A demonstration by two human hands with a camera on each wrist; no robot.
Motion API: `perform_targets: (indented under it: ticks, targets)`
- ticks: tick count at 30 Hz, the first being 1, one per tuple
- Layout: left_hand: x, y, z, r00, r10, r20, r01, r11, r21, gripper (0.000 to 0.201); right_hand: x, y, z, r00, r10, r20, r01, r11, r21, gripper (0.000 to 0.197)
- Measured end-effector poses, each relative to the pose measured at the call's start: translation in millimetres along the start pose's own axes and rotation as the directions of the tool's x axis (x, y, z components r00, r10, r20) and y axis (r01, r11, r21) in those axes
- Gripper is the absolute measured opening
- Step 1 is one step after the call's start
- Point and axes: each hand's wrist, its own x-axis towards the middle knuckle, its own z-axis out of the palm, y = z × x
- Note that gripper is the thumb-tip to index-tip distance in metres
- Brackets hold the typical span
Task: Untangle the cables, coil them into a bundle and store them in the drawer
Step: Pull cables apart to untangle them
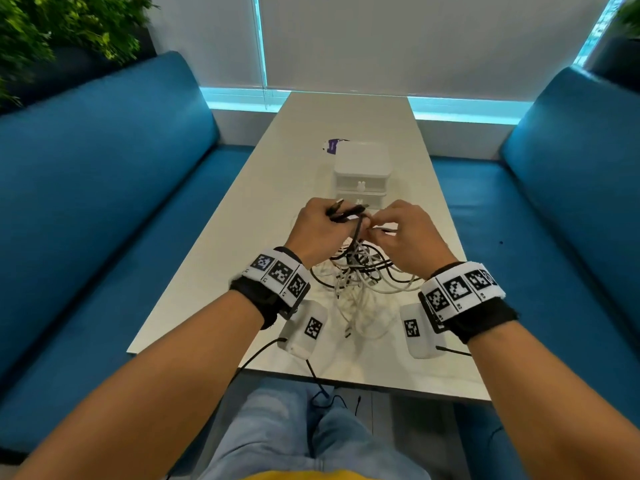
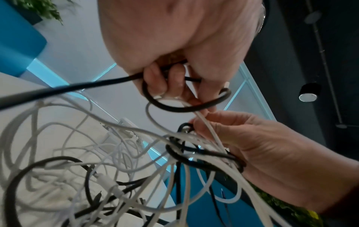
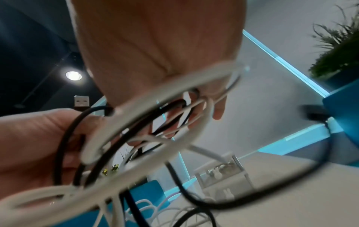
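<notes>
Our left hand (image 1: 320,230) is raised above the middle of the table (image 1: 242,237), fingers curled round a black cable (image 2: 186,107) whose plug ends poke out past the knuckles toward the drawer unit. Just beside it our right hand (image 1: 403,233) pinches a white cable (image 2: 209,130) between thumb and fingertips, with more strands looped over the fingers in the wrist views. Below both hands the tangle of cables (image 1: 360,282) hangs and spreads toward the table's near edge, black and white strands crossing each other many times, partly lifted and partly lying on the surface. The white drawer unit (image 1: 362,174) stands beyond the hands, toward the far end, and both of its drawers look closed. We judge the untangling to be barely started. The main risk, as we see it, is that pulling the two held cables apart would cinch the knot where black wraps white just under the right hand, rather than free it. A plug could also snag in a loop, or the loose mass could slide off the near edge if we drag it. The cables look thin, limp and springy, so loops may well re-form.
</notes>
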Motion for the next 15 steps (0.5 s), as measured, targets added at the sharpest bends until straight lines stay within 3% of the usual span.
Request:
perform_targets:
  ticks: [2,4,7,11,15]
  targets:
    - [-1,-2,-4,0.999,-0.048,0.009,0.048,0.999,-0.001,0.016,-1,2,3,1.0,0.022,-0.009,-0.021,0.999,0.04,0.011]
    - [-1,-2,-10,0.984,-0.169,0.056,0.165,0.984,0.062,0.014,-4,4,6,0.998,0.049,-0.05,-0.041,0.989,0.142,0.006]
    - [-6,-4,-16,0.914,-0.379,0.144,0.342,0.911,0.229,0.019,-6,5,9,0.99,0.089,-0.113,-0.057,0.964,0.26,0.007]
    - [-13,-6,-14,0.882,-0.431,0.19,0.406,0.9,0.158,0.026,-7,5,14,0.984,0.098,-0.15,-0.052,0.958,0.283,0.015]
    - [-12,-8,-13,0.875,-0.439,0.203,0.428,0.898,0.099,0.018,-9,7,15,0.986,0.076,-0.151,-0.031,0.959,0.282,0.018]
